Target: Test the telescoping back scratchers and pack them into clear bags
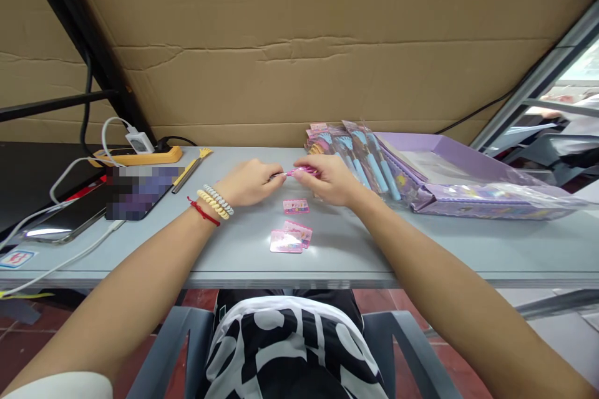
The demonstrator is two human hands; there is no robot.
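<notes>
My left hand (pixel 253 182) is closed, pinching the thin metal end of a slim pink stick (pixel 296 171) between thumb and fingertips. The stick's pink end is in my right hand (pixel 330 179), which is closed around it and hides much of it. The two hands are a short gap apart, just above the grey table. Below them lies a small pink printed card (pixel 296 206). Closer to the table's front edge, more pink cards (pixel 286 241) overlap each other.
Blue-handled sticks with claw-shaped heads (pixel 369 162) lie in clear bags beside a purple box (pixel 486 199) on the right. At left are a yellow-headed stick (pixel 191 169), two phones (pixel 70 215), white cables (pixel 79 255) and a yellow power strip (pixel 166 156). Cardboard (pixel 299 43) stands behind.
</notes>
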